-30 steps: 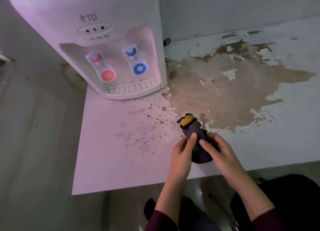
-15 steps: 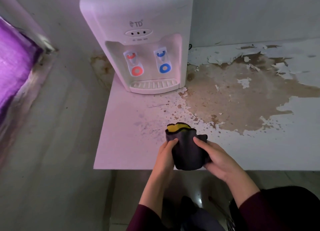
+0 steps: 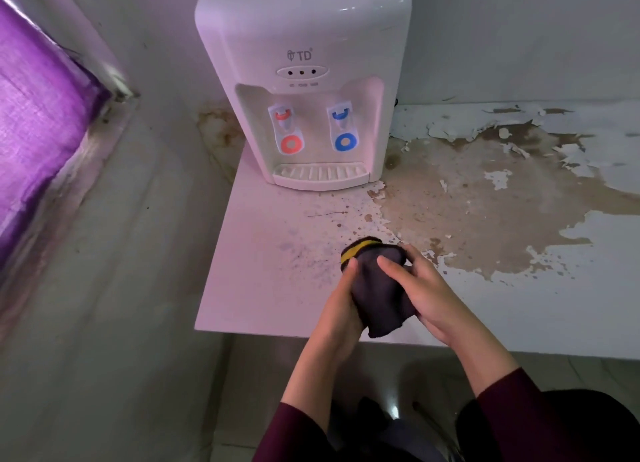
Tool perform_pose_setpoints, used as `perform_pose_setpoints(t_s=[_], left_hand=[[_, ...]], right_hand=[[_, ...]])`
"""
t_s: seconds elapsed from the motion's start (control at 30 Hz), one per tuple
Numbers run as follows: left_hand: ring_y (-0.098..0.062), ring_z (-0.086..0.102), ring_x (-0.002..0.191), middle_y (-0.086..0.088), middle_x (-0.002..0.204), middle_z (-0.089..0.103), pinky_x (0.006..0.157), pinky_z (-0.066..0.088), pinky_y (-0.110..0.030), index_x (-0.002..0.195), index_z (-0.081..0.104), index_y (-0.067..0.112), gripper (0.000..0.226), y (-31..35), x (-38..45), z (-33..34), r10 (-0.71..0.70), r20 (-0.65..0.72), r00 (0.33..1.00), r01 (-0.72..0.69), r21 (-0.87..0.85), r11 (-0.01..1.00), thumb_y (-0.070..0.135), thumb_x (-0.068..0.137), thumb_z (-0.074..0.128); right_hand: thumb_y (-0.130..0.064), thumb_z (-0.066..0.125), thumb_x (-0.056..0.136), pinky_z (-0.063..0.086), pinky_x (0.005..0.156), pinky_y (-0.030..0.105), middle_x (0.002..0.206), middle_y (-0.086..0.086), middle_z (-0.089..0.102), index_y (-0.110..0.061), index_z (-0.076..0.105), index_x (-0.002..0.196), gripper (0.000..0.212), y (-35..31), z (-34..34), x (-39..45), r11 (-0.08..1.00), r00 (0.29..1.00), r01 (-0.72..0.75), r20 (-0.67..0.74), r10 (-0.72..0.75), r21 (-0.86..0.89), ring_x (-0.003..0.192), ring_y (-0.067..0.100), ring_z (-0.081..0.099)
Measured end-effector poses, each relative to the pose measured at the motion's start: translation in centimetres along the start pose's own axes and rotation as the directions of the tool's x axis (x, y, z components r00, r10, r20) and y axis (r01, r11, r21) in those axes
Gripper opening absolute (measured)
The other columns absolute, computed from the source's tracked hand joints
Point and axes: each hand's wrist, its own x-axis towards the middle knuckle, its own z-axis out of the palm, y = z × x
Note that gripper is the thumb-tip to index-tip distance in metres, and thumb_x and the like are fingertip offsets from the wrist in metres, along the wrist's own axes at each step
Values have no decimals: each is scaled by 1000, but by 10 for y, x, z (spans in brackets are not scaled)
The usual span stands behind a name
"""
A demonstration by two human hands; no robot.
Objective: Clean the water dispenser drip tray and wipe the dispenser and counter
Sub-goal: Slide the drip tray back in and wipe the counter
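A white water dispenser (image 3: 304, 46) stands at the back left corner of the counter (image 3: 263, 271), with a red tap and a blue tap above its slotted drip tray (image 3: 320, 174). Over the counter's front edge I hold a dark folded cloth (image 3: 379, 299) with a yellow band at its top. My left hand (image 3: 341, 309) grips the cloth's left side. My right hand (image 3: 427, 295) grips its right side, fingers laid over the front. Dark specks dot the counter just beyond the cloth.
The counter's white coating has peeled over a large brown patch (image 3: 485, 198) to the right of the dispenser. A wall runs behind. A purple curtain (image 3: 38, 122) hangs at the far left. The floor lies below the counter's left edge.
The view has pulled back and swung left, showing the whole dispenser and the curtain. Both hands have kept the cloth and shifted their grip on it, bunching it more upright.
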Motion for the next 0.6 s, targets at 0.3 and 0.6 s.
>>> perform_pose_setpoints(t_s=[0.3,0.6], left_hand=[[-27,68,105,-14,110,72,88,56,-38,115,67,7,24,-3,3,-19,176,20,984,-177,173,969,14,97,52],[-6,62,76,-3,91,70,64,48,-15,99,70,13,23,47,28,-75,564,-29,825,-323,795,514,33,90,63]], right_hand=[[-29,75,77,50,77,28,113,2,62,-17,53,112,43,28,5,13,993,945,-72,-324,38,-95,99,17,60],[-13,58,91,51,89,38,108,12,69,-12,64,101,12,33,34,54,988,983,-144,-112,149,50,103,26,64]])
